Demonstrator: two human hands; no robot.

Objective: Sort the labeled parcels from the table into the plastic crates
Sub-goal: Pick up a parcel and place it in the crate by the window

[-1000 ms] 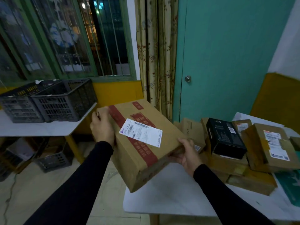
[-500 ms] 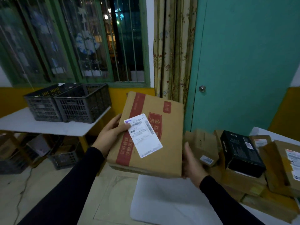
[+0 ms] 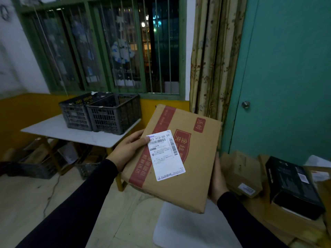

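Green-barred window, yellow wainscot and teal door behind a person holding a labeled parcel (image 3: 180, 158) up between two tables.

Left hand (image 3: 128, 151) grips the parcel's left edge, thumb lying on the corner of the white shipping label (image 3: 166, 155); right hand (image 3: 216, 178) supports the right edge from behind, fingers hidden, so their curl cannot be told. Parcel is tilted, label facing the viewer, above the near table's (image 3: 179, 228) left edge. Two dark plastic crates (image 3: 114, 113) stand touching side by side on the far table (image 3: 75, 133). More boxes, one black box (image 3: 293, 187) among them, are piled at the near table's right side.
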